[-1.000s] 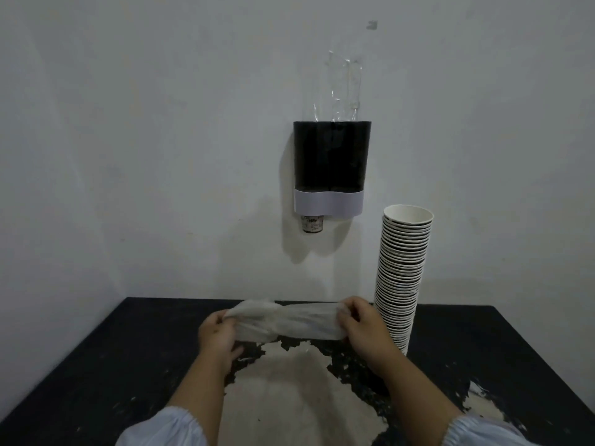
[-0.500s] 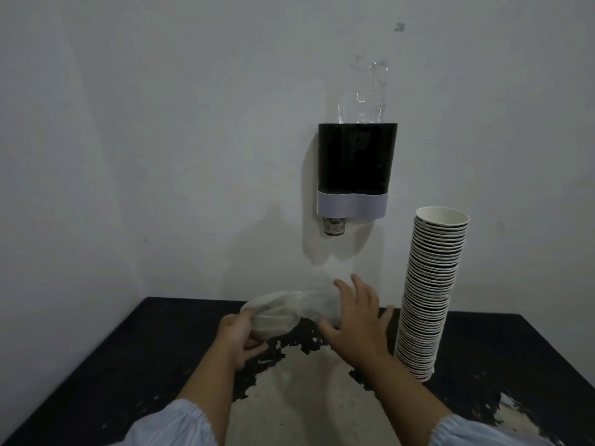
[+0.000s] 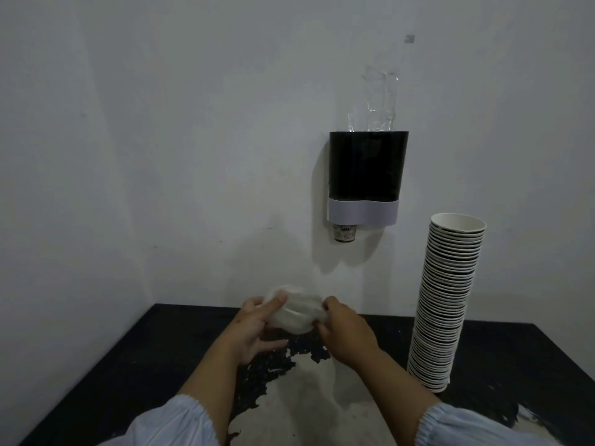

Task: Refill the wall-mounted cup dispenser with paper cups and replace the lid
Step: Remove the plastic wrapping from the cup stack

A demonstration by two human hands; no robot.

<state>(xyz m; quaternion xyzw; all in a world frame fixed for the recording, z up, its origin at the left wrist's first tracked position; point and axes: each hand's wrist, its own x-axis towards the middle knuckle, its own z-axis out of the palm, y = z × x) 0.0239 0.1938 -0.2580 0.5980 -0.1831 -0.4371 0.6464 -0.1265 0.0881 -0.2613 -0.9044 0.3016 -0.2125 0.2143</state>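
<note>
White crumpled wrapper (image 3: 294, 312) pinched between left hand (image 3: 257, 329) and right hand (image 3: 346, 333) fingers, above black table (image 3: 515, 365)

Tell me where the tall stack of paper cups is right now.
In the head view, the stack of paper cups stands upright on the right side of the black table, near the wall, below and right of the wall-mounted dispenser, beyond the right hand.

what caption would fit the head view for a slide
Both hands, left and right, bunch a white wrapper over the black table, cup stack beside the wall dispenser.
</note>
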